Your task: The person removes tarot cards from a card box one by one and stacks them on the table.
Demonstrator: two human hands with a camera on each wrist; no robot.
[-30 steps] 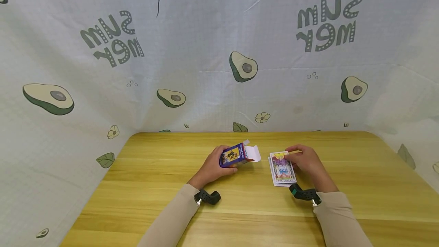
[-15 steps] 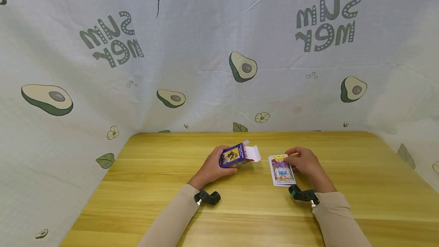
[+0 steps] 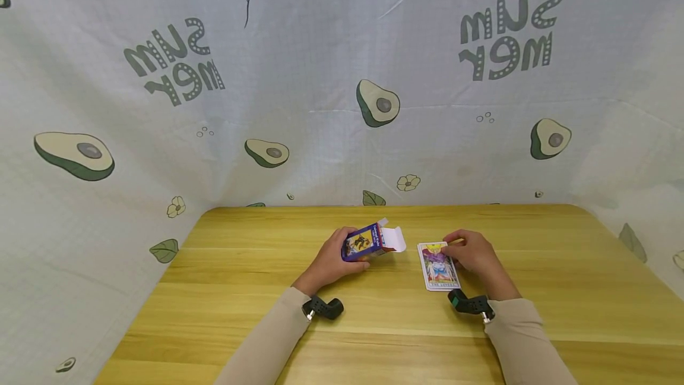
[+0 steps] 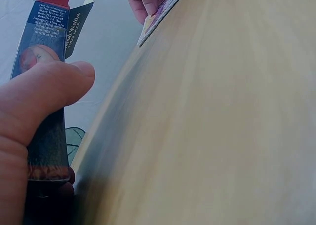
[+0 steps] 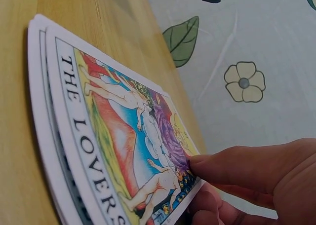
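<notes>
My left hand (image 3: 332,259) grips an upright-tilted tarot card box (image 3: 363,242), blue with a yellow picture panel. In the left wrist view, the thumb lies across the printed side of the box (image 4: 47,32). Its flap (image 3: 394,239) hangs open toward the right. A small stack of tarot cards (image 3: 439,267) lies on the table, with The Lovers (image 5: 128,131) face up on top. My right hand (image 3: 474,251) pinches that top card at its far right corner, thumb on the face and fingers curled at the edge. In the right wrist view, other cards (image 5: 39,77) peek out beneath it.
The wooden table (image 3: 256,290) has a straight back edge. Behind it hangs a pale curtain (image 3: 320,76) printed with avocados and leaves. A black wrist-camera mount sits on each wrist, the right one (image 3: 467,302) close to the stack's near edge.
The Lovers card has slid slightly toward me and now lies more evenly over the stack. My right hand has shifted a little with it. The left hand and box have stayed still.
</notes>
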